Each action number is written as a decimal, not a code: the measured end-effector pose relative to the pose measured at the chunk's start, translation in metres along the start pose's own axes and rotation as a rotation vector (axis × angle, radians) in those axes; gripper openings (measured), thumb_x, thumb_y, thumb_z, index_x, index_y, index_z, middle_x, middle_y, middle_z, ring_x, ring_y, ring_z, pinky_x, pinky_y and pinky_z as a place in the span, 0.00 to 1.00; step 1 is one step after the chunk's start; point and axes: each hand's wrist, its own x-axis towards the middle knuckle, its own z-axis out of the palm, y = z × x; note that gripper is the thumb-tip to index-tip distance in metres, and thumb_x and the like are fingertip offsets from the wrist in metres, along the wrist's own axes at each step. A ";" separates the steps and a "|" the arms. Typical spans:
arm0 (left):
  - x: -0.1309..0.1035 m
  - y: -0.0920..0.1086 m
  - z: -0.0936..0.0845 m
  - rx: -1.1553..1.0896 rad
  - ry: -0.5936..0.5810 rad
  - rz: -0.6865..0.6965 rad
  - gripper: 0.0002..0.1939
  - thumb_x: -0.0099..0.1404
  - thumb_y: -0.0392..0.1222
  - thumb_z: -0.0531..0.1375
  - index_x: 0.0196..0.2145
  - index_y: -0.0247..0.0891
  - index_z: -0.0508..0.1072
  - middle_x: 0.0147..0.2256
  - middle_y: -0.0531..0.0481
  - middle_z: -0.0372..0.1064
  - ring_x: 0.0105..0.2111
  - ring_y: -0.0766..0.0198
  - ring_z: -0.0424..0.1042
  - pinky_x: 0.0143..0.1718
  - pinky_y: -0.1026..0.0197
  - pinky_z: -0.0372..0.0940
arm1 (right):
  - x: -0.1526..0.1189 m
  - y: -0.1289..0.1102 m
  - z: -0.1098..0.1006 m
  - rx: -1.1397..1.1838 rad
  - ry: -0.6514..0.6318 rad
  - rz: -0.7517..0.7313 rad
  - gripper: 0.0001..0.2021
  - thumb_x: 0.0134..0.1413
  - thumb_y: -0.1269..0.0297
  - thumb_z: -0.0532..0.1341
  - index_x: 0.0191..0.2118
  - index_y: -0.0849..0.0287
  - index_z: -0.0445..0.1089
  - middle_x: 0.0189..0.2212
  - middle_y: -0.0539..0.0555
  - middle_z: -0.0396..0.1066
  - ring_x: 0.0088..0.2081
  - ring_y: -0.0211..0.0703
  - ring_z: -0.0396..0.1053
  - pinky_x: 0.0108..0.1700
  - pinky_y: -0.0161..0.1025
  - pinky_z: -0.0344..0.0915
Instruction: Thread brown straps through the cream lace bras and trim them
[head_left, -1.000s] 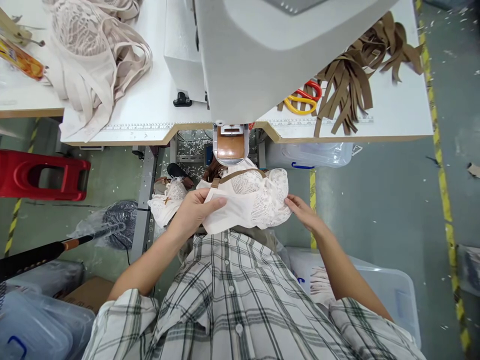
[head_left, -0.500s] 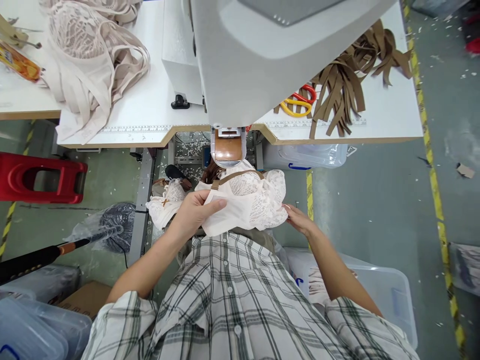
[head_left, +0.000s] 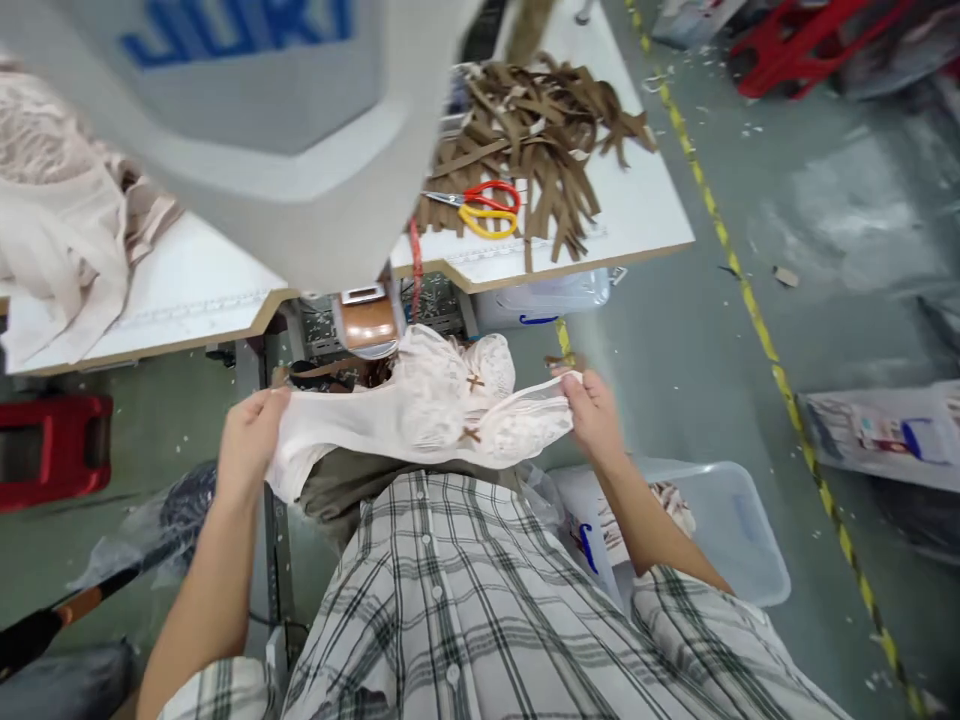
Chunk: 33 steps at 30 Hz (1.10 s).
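A white lace bra (head_left: 442, 425) with a small brown bow is stretched sideways above my lap. My left hand (head_left: 251, 440) is closed on the plain band at its left end. At the other side, my right hand (head_left: 592, 410) pinches the edge of a lace cup, where a bit of brown strap sticks out. Behind the held bra lies another lace bra (head_left: 491, 360) with its own brown bow, partly covered. The brown-faced sewing machine end (head_left: 367, 322) sits just beyond the fabric.
The big white machine head (head_left: 262, 150) overhangs the white table (head_left: 202, 290). Scissors (head_left: 487, 210) and brown strips (head_left: 555, 150) lie on its right, beige garments (head_left: 60, 210) on its left. Clear bins (head_left: 720, 530) and a red stool (head_left: 56, 450) stand on the floor.
The view has turned right. My hands have moved apart, spreading the bra from a bunched hold into a long stretch, and its bow now shows in front.
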 end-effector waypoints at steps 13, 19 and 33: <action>-0.066 0.038 0.097 -0.401 -0.635 -0.017 0.08 0.65 0.52 0.61 0.37 0.51 0.79 0.41 0.49 0.77 0.46 0.50 0.74 0.51 0.48 0.66 | -0.042 -0.151 0.099 -0.142 -0.749 -0.415 0.21 0.63 0.58 0.58 0.59 0.57 0.60 0.39 0.55 0.75 0.36 0.46 0.72 0.35 0.37 0.62; -0.061 0.037 0.068 -0.452 -0.620 -0.187 0.08 0.58 0.46 0.69 0.37 0.46 0.81 0.36 0.48 0.77 0.38 0.54 0.74 0.44 0.52 0.68 | -0.054 -0.129 0.110 -0.011 -0.870 -0.470 0.27 0.65 0.60 0.57 0.67 0.53 0.51 0.48 0.55 0.73 0.41 0.44 0.73 0.43 0.40 0.67; 0.019 0.034 -0.072 -0.585 -0.107 0.025 0.12 0.70 0.50 0.55 0.30 0.47 0.71 0.15 0.59 0.46 0.18 0.67 0.38 0.25 0.60 0.56 | -0.041 -0.062 0.097 -0.369 -0.848 -0.581 0.17 0.71 0.58 0.47 0.42 0.58 0.71 0.38 0.56 0.75 0.37 0.46 0.71 0.38 0.40 0.62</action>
